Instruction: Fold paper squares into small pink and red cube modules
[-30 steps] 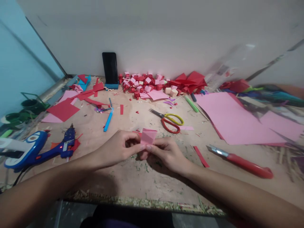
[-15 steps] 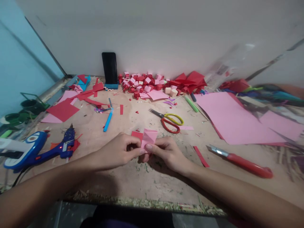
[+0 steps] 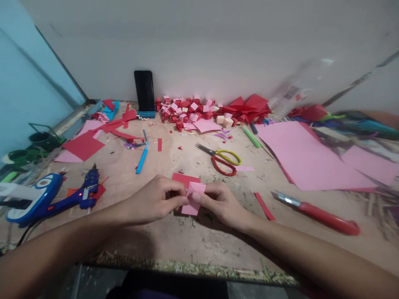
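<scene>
The left hand [image 3: 157,197] and right hand [image 3: 222,203] pinch the pink paper [image 3: 197,189] between them, probably to steady it from both sides. Scissors [image 3: 213,152] beyond them and a knife [image 3: 327,216] farther right seem placed for easy reach.

The wooden table [image 3: 218,249], rough along its front edge, bears scissors [image 3: 222,160], a red-handled knife [image 3: 327,216], a glue gun [image 3: 88,193], pink sheets [image 3: 299,158] and heaped small cubes [image 3: 193,106].
</scene>
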